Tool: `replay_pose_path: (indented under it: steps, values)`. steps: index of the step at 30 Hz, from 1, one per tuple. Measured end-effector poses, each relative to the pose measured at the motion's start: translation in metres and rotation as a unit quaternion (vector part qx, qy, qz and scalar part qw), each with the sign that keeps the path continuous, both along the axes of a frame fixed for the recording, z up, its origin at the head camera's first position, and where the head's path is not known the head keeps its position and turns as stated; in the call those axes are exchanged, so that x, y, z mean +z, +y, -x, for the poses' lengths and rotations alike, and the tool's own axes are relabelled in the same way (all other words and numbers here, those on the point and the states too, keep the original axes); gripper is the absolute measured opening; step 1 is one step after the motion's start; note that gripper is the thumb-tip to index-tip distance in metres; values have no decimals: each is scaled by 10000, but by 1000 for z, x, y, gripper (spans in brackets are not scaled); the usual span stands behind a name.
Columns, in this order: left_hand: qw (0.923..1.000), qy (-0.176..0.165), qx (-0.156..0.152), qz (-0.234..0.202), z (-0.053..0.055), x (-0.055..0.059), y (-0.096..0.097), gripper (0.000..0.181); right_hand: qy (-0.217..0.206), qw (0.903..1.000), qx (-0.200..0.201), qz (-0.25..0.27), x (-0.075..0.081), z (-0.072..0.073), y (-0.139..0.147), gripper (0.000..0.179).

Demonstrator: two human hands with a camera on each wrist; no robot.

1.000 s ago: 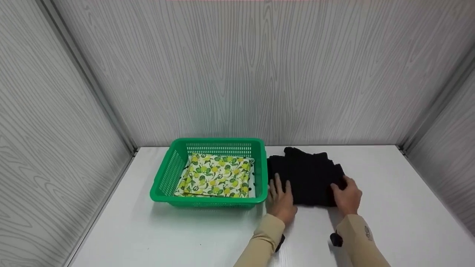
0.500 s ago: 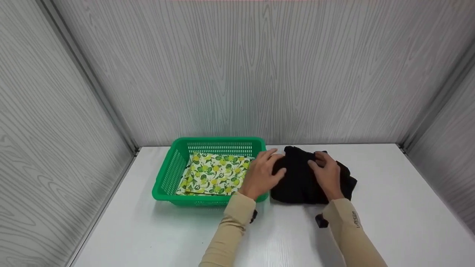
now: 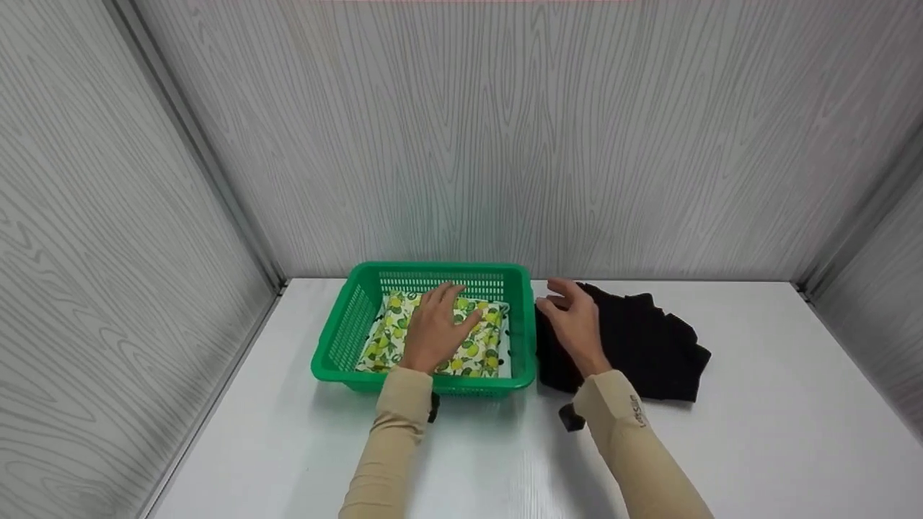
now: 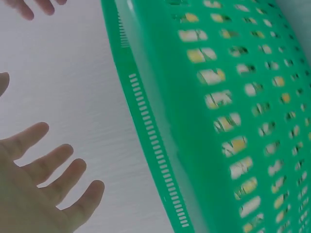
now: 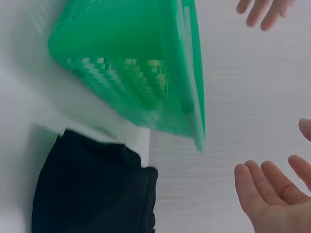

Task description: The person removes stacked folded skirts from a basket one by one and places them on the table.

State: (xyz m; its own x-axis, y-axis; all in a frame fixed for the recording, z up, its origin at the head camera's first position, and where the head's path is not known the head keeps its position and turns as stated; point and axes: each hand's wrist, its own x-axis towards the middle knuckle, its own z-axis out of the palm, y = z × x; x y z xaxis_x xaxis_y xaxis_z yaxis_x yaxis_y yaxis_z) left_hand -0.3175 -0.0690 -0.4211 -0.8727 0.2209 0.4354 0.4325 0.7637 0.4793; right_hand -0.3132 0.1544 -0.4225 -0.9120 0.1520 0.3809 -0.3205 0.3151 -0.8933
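Note:
My left hand (image 3: 436, 331) hovers over the green perforated basket (image 3: 490, 383), fingers extended and spread. Under it in the basket lies a folded cloth (image 3: 474, 349) with a lemon print, on top of a white cloth with black dots. My right hand (image 3: 575, 324) is at the basket's right side, above the left part of a folded black garment (image 3: 652, 353). Its fingers are loosely bent with nothing between them. In the right wrist view the black garment (image 5: 97, 187) lies close beside the basket (image 5: 126, 39). Both hands appear apart from the things below them.
A white table (image 3: 779, 404) carries the basket and the garment. Behind them stands a wood-grain patterned wall panel (image 3: 461, 144), with similar panels at left and right. A small dark device sits under each wrist.
Both hands have left the black garment and moved left, the left one to over the basket. The garment's right end now sits more spread out. The head view has shifted slightly.

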Motion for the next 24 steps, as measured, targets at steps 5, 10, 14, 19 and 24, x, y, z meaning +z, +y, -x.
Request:
replay_pose_path:
  steps: [5,10,14,19,24]
  values:
    - [9998,-81,161,66,4,-2,-10,58,-63,9996,274,-40,7,1,-14,38]
    - [9992,-113,370,115,3,-1,-29,59,-586,9961,660,31,6,3,-26,44]
    - [9986,-113,505,90,4,0,-45,58,-1446,9857,870,23,5,5,-36,51]
    - [9968,-411,685,-34,4,-4,-63,57,-2183,9687,1178,76,7,7,-47,57]
    - [9943,-688,791,-215,3,-9,-73,59,-2455,9609,1277,86,6,6,-54,59]
